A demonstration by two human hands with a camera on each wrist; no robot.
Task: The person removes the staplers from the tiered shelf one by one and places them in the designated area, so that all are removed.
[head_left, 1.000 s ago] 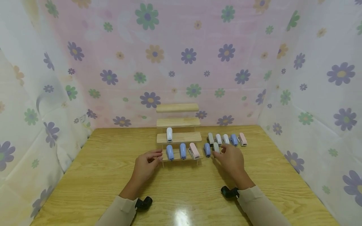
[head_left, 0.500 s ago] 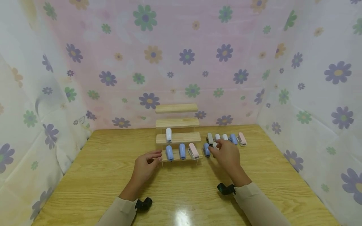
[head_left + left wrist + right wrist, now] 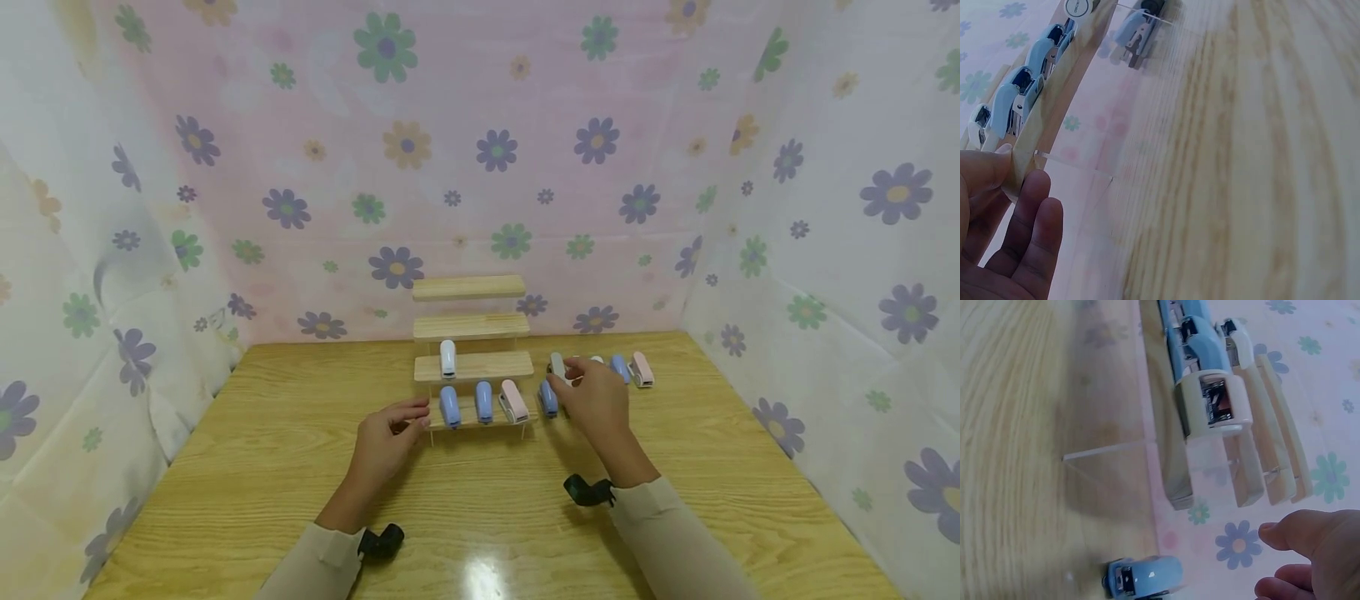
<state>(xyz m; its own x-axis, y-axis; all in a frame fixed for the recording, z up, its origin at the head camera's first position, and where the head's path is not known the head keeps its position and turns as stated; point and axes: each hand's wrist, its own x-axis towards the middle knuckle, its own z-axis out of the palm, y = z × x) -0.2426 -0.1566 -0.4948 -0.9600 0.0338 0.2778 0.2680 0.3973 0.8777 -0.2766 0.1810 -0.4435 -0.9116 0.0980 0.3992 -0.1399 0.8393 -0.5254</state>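
Pinching the left end of the lowest shelf (image 3: 467,411), the left hand (image 3: 378,446) rests its thumb on top of the wood, with fingers against the underside or near edge; which of the two, I cannot tell. Just right of that thumb stands a left blue stapler (image 3: 450,407), then a middle blue stapler (image 3: 484,402), and, near the right end, a pink stapler (image 3: 513,402). One step up and farther back, the second shelf (image 3: 498,364) bears a white stapler (image 3: 447,359) toward its left.

The right hand (image 3: 600,408) hovers right of the shelves with thumb and fingers spread apart. Its thumb tip is by the far end of a near blue stapler (image 3: 548,400) on the table (image 3: 300,475); whether they touch, I cannot tell. Beyond the fingertips stands a grey stapler (image 3: 557,363). Farther right in that far row are a blue stapler (image 3: 619,367) and a second pink stapler (image 3: 641,369), while the hand partly hides what lies between. A flowered cloth (image 3: 322,83) hangs behind it all.
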